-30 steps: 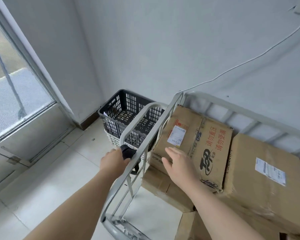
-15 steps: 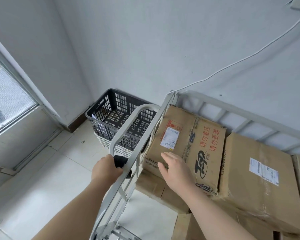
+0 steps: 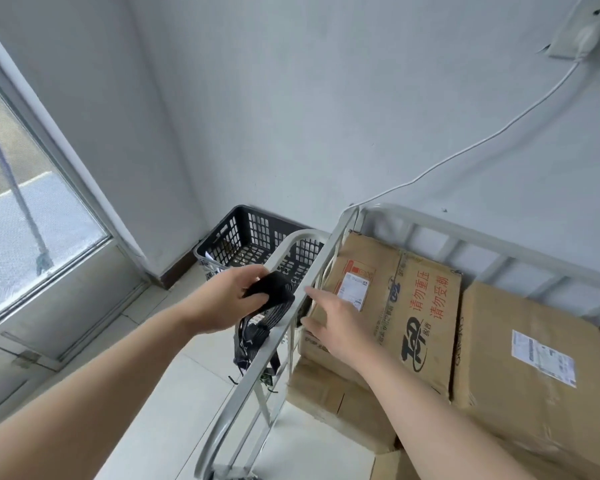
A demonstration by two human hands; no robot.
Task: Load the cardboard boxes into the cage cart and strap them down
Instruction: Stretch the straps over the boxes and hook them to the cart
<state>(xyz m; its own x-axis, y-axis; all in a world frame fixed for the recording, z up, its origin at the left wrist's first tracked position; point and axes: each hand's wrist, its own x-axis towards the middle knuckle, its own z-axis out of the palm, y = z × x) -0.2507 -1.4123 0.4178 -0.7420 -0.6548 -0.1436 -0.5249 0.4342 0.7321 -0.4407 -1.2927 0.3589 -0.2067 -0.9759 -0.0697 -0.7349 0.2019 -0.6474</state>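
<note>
Holds a black strap in the left hand, thumb and fingers curled round the bunched end, raised just above and left of the cart's side rail. Half a second ago gripped the same dark bundle low against that rail; now lifts it free, with loops and loose ends dangling beside the bars. Reaches with the right hand, fingers straight and spread, holding nothing, over the near corner of the printed box; earlier laid that hand flat on the box top, now points its fingertips toward the rail and the strap. Finds the boxes already inside the cart: printed box on top at the left end, plain box touching it on the right, more cardboard beneath both. Leaves the black basket on the floor beyond the rail, untouched. Reads as loading done or nearly so, and strapping just begun: probably calls for passing the strap to the right hand or drawing it over the box tops. Cannot tell whether the strap's lower end is fastened to the cart
</note>
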